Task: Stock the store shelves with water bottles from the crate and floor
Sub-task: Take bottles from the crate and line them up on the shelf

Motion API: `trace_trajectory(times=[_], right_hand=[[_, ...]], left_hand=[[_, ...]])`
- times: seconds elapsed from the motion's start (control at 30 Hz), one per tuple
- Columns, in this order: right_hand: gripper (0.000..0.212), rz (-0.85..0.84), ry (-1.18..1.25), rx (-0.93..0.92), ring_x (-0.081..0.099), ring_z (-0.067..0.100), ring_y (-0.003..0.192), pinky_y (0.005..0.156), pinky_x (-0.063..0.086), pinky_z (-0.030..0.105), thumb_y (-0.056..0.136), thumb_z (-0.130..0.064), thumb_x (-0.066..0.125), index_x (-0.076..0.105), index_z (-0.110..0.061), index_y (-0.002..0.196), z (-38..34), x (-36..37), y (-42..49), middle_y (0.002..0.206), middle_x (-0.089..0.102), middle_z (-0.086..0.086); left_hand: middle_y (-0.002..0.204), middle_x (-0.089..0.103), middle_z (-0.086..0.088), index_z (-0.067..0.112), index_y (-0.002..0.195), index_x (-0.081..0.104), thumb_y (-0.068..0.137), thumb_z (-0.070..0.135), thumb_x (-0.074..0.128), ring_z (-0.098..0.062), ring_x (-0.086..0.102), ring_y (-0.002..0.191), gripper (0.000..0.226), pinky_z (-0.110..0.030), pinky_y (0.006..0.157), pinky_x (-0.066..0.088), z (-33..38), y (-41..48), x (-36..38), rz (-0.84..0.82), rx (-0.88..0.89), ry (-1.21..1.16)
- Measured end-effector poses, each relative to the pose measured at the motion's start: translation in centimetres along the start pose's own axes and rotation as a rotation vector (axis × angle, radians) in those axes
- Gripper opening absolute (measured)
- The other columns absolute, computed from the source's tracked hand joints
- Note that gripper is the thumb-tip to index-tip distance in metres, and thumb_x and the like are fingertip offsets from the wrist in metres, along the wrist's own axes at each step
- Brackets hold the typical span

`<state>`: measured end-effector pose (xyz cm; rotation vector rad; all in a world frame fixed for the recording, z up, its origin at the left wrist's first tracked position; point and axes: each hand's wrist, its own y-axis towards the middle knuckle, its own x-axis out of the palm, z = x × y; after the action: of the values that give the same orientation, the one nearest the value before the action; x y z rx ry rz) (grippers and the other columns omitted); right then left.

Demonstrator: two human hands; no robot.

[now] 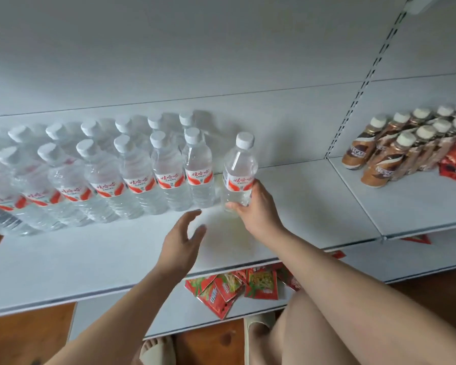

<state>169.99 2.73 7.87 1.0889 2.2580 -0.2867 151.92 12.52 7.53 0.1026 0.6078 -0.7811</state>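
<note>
Clear plastic, white cap: one more water bottle (239, 172) arrives at the right end of the front row.

Two rows of stocked bottles (103, 180) fill the left part of the white shelf (90, 259). The left hand (183, 238) hovers over bare shelf just in front of the row's last bottle, its fingers loosely spread and holding nothing. To its right, the right hand (256, 206) wraps thumb and fingers round the water bottle's lower half. The bottle is upright, just beside the row's end with a narrow gap, and whether its base touches the shelf cannot be told. Farther right, coffee bottles (395, 151) stand in the next bay. The step in hand looks like placement. The next move probably calls for seating the base flat, nudging the bottle left into line, then letting go without tipping its neighbours.
</note>
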Motion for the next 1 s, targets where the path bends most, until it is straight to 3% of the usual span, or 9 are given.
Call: trace_trajectory(times=[0.1, 0.2, 0.47, 0.63, 0.77, 0.9, 1.0], right_hand=[[0.059, -0.013, -0.015, -0.023, 0.058, 0.025, 0.120, 0.094, 0.042, 0.025, 0.080, -0.022, 0.083, 0.054, -0.010, 0.130, -0.3, 1.3, 3.9, 0.129, 0.062, 0.009], [0.056, -0.042, -0.054, -0.058, 0.059, 0.027, 0.119, 0.088, 0.037, 0.020, 0.080, -0.014, 0.082, 0.055, -0.006, 0.128, -1.0, 2.3, 7.2, 0.128, 0.062, 0.013], [0.063, -0.101, -0.205, -0.047, 0.058, 0.032, 0.119, 0.091, 0.042, 0.027, 0.082, -0.020, 0.081, 0.047, 0.001, 0.131, -0.7, 3.6, 11.7, 0.130, 0.057, 0.019], [0.061, -0.101, -0.266, 0.044, 0.062, 0.028, 0.112, 0.089, 0.049, 0.033, 0.077, -0.032, 0.083, 0.053, -0.007, 0.124, -0.2, 3.5, 10.6, 0.120, 0.062, 0.011], [0.040, 0.062, -0.068, 0.189, 0.061, 0.032, 0.108, 0.090, 0.046, 0.034, 0.091, -0.012, 0.066, 0.052, -0.003, 0.127, -1.3, 1.8, 2.8, 0.115, 0.064, 0.015], [0.015, 0.045, 0.393, 0.255, 0.071, 0.017, 0.083, 0.078, 0.060, 0.037, 0.097, -0.010, 0.057, 0.062, -0.020, 0.108, -4.1, 1.0, -8.8, 0.092, 0.072, 0.001], [0.014, -0.028, 0.479, 0.263, 0.074, 0.015, 0.078, 0.071, 0.061, 0.033, 0.100, -0.013, 0.058, 0.068, -0.022, 0.097, -5.1, 1.4, -16.1, 0.083, 0.075, -0.001]], left_hand=[[0.154, 0.044, 0.009, 0.022, 0.146, 0.049, 0.097, 0.014, 0.063, -0.014, 0.041, 0.142, 0.052, -0.020, 0.116, 0.027, -3.2, -0.2, 0.1, -0.078, 0.055, 0.200], [0.156, 0.040, 0.011, 0.017, 0.143, 0.054, 0.095, 0.011, 0.063, -0.009, 0.035, 0.145, 0.049, -0.008, 0.115, 0.016, -4.4, -0.1, 0.1, -0.107, 0.150, 0.262], [0.159, 0.033, 0.018, 0.023, 0.146, 0.050, 0.099, 0.020, 0.057, -0.003, 0.030, 0.146, 0.047, -0.018, 0.120, 0.021, -4.9, 0.1, -0.1, -0.127, 0.165, 0.256], [0.154, 0.037, 0.024, 0.027, 0.142, 0.051, 0.098, 0.019, 0.060, -0.002, 0.038, 0.139, 0.045, -0.021, 0.115, 0.032, -4.3, -0.4, -0.5, -0.106, 0.084, 0.125], [0.142, 0.051, 0.026, 0.034, 0.133, 0.056, 0.098, 0.011, 0.060, -0.004, 0.049, 0.129, 0.043, -0.032, 0.108, 0.045, -3.4, -3.5, -1.2, 0.024, -0.038, -0.090], [0.114, 0.071, 0.011, 0.028, 0.114, 0.066, 0.098, 0.004, 0.056, -0.007, 0.066, 0.105, 0.031, -0.022, 0.086, 0.053, -2.0, -8.3, -1.4, 0.205, -0.131, -0.360], [0.098, 0.074, 0.001, 0.015, 0.104, 0.068, 0.096, -0.002, 0.054, -0.009, 0.071, 0.088, 0.023, -0.014, 0.071, 0.053, -0.6, -12.6, -0.7, 0.269, -0.211, -0.542]])
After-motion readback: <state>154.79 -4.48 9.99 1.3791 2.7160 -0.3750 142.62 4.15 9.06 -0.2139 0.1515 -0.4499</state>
